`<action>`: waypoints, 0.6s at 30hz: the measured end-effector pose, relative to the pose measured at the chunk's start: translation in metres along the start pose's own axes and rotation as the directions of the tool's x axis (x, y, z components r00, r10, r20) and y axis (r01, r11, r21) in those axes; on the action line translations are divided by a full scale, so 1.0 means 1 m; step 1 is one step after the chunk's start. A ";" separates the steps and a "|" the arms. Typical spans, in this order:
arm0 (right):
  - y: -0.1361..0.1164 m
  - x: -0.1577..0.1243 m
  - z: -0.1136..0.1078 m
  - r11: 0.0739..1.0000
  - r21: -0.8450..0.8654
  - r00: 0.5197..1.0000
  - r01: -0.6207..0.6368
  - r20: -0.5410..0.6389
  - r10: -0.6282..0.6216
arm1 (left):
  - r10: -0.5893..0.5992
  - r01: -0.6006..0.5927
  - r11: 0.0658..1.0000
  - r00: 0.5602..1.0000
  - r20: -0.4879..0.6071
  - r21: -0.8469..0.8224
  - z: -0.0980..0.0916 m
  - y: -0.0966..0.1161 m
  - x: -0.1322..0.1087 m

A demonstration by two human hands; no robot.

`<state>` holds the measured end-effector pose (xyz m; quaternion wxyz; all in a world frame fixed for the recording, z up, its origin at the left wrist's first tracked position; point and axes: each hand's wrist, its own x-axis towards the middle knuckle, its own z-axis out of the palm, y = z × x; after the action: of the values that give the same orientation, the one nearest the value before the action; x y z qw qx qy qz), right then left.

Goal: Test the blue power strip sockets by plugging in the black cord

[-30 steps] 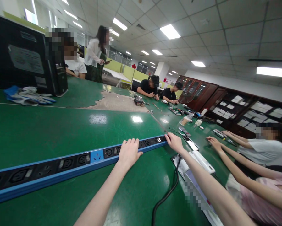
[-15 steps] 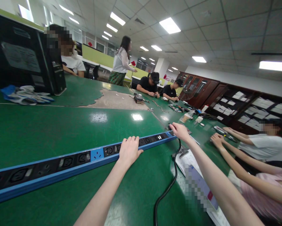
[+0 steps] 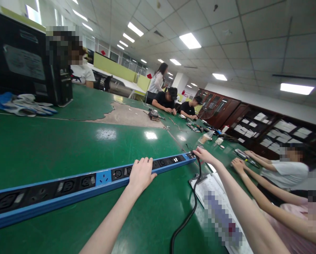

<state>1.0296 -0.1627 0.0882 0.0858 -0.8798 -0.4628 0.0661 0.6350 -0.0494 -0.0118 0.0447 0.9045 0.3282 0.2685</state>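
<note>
A long blue power strip (image 3: 75,183) with black sockets lies across the green table (image 3: 68,144). My left hand (image 3: 140,173) rests on top of the strip near its right third, fingers bent over it. My right hand (image 3: 204,154) is at the strip's right end, fingers curled around the end where the black cable (image 3: 192,208) leaves it. The cable runs down toward me.
Papers (image 3: 216,197) lie under my right arm. A person's two arms (image 3: 255,165) stretch over the table at the right. A black computer case (image 3: 31,60) and gloves (image 3: 23,106) sit at the far left. Other people sit and stand farther back, with tools (image 3: 155,114) among them.
My right hand stayed at the strip's end while the view shifted slightly. The standing person in the background walked to the right. My left hand has hardly moved.
</note>
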 end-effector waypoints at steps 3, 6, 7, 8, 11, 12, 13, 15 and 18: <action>0.008 0.002 0.014 0.998 0.055 0.996 -0.011 0.084 0.007 | -0.006 0.006 1.000 1.000 0.008 -0.010 0.000 0.000 0.000; 0.012 0.006 0.018 0.995 -0.063 0.997 0.076 0.033 -0.074 | -0.009 0.010 1.000 1.000 0.018 -0.018 0.001 0.001 0.001; 0.012 0.008 0.018 0.985 -0.125 0.993 0.116 0.016 -0.115 | -0.011 0.012 1.000 1.000 0.020 -0.020 0.001 0.001 0.001; 0.012 0.010 0.018 0.971 -0.183 0.988 0.153 0.004 -0.155 | -0.015 0.015 1.000 1.000 0.022 -0.022 0.001 0.002 0.001; 0.011 0.014 0.020 0.927 -0.301 0.972 0.223 0.001 -0.234 | -0.019 0.019 1.000 0.999 0.028 -0.024 0.001 0.003 0.001; 0.010 0.015 0.020 0.916 -0.327 0.969 0.235 0.004 -0.247 | -0.016 0.017 1.000 0.999 0.029 -0.022 0.001 0.003 0.001; 0.008 0.017 0.020 0.904 -0.354 0.967 0.242 0.010 -0.255 | -0.014 0.014 1.000 1.000 0.028 -0.018 0.001 0.003 0.001; 0.004 0.020 0.020 0.877 -0.408 0.965 0.252 0.035 -0.261 | -0.007 0.007 1.000 1.000 0.022 -0.004 0.002 0.003 0.001; -0.004 0.026 0.020 0.838 -0.465 0.957 0.284 0.082 -0.279 | 0.003 -0.003 1.000 1.000 0.012 0.013 0.002 0.002 0.001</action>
<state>1.0369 -0.1374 0.0691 -0.1246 -0.7960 -0.5895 -0.0572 0.6376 -0.0502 -0.0129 0.0407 0.9069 0.3283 0.2609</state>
